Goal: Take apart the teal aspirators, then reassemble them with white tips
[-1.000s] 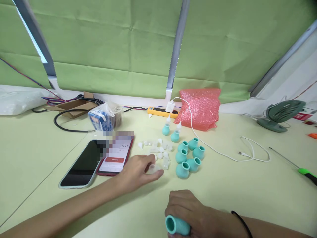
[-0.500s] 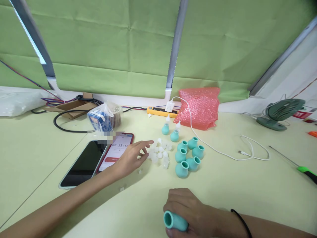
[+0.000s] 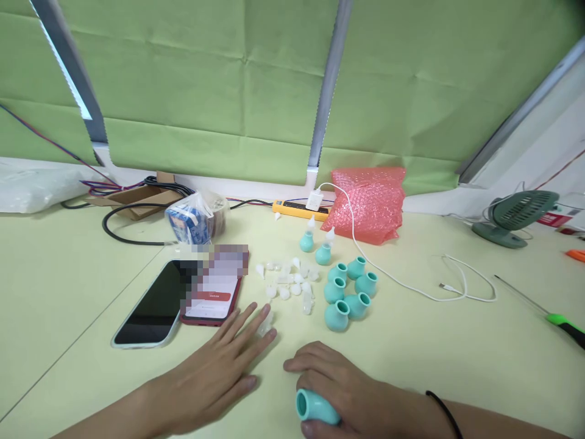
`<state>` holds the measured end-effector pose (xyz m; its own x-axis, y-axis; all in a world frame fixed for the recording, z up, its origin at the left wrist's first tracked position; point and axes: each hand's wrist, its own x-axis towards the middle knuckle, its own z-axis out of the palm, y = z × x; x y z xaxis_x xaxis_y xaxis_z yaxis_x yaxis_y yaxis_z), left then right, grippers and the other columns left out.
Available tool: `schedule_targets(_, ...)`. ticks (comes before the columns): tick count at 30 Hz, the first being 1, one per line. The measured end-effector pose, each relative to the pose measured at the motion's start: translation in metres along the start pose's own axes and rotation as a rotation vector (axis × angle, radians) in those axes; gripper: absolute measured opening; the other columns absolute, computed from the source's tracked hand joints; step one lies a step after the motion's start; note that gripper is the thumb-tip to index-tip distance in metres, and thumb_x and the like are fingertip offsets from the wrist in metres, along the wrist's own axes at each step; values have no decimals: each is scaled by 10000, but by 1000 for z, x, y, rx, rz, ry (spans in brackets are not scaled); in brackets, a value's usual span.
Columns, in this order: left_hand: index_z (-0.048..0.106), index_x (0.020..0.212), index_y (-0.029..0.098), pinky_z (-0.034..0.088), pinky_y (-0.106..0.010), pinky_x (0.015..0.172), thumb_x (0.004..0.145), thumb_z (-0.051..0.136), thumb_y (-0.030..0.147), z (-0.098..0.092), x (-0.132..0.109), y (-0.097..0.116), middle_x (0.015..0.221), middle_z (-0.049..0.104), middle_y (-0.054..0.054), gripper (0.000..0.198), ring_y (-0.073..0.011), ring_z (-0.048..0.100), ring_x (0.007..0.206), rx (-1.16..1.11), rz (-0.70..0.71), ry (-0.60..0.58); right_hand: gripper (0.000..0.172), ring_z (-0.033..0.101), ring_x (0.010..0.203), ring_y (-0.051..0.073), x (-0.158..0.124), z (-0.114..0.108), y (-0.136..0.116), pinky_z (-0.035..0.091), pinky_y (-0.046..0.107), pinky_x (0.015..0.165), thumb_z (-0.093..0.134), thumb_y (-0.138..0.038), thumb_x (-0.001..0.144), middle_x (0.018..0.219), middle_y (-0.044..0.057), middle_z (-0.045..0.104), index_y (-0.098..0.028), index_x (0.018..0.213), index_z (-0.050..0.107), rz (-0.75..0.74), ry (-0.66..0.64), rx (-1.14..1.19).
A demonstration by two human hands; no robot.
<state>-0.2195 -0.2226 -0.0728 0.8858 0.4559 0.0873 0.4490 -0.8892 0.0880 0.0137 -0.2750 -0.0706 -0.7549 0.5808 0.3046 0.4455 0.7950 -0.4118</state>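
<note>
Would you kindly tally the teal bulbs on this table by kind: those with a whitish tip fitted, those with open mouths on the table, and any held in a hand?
Teal bulbs with tips fitted: 2
Open teal bulbs on the table: 6
Held open bulb, in the right hand: 1
Total: 9

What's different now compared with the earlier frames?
The left hand has drawn back toward the person, spread out near a translucent piece. The right hand has stretched out one finger, its grip still on a teal bulb. The grouped bulbs and two phones stayed put.
</note>
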Motion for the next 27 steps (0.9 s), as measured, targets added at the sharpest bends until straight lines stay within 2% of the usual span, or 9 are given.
schedule_targets(3,100,1326,204,218,-462,985,873,312,251,1,22,-2,1397,-44,-84,502,-292,-10,1259,-82,97,-39,214,459,907,219,0,2,0,375,366,839,490,-288,741,983,147,543,-106,852,498,12,22,18)
schedule_targets(5,114,1325,173,195,-468,994,873,311,273,3,39,-2,1396,-30,-103,503,-293,-32,1256,-117,150,-31,207,469,882,217,0,3,0,391,364,812,491,-280,733,937,143,552,-107,846,497,11,39,30)
schedule_targets(10,164,1309,138,208,-485,987,872,303,243,12,77,-4,1392,-8,-145,470,-303,-32,1254,-108,153,77,194,468,839,210,1,2,0,400,370,783,490,-278,732,894,131,551,-117,842,491,0,95,31)
schedule_targets(13,262,1265,146,246,-478,975,865,331,231,17,96,-9,1386,73,-152,415,-307,32,1257,-35,141,179,170,458,788,198,0,1,0,414,362,725,487,-261,729,854,112,539,-132,838,482,3,123,43)
schedule_targets(17,403,1140,123,346,-478,900,862,352,232,24,114,-12,1318,257,-191,302,-340,243,1202,116,83,335,194,441,756,178,-4,1,-1,426,329,672,486,-238,732,816,84,468,-143,900,474,64,190,101)
schedule_targets(20,422,1099,119,374,-464,866,844,375,205,24,111,-8,1255,354,-184,274,-338,332,1145,192,200,450,316,445,789,176,-7,-5,-3,432,325,690,501,-224,736,856,76,429,-161,1037,429,53,271,118)
schedule_targets(23,461,1019,93,430,-418,775,796,401,197,18,96,-2,1126,464,-181,253,-314,438,1024,171,284,512,393,468,818,184,-6,-27,-4,432,340,712,511,-217,746,894,78,452,-182,1121,396,10,350,87)
schedule_targets(25,508,870,99,456,-358,608,763,403,172,15,83,1,879,558,-140,167,-249,527,785,179,310,509,333,487,841,196,-3,-52,4,427,352,723,512,-204,750,908,80,489,-196,1076,450,49,515,14)
schedule_targets(27,495,697,130,405,-288,453,753,390,169,14,72,3,625,530,-65,125,-182,493,567,196,316,437,219,507,823,192,0,-82,22,424,341,711,534,-190,739,882,58,532,-216,955,517,138,761,-70)
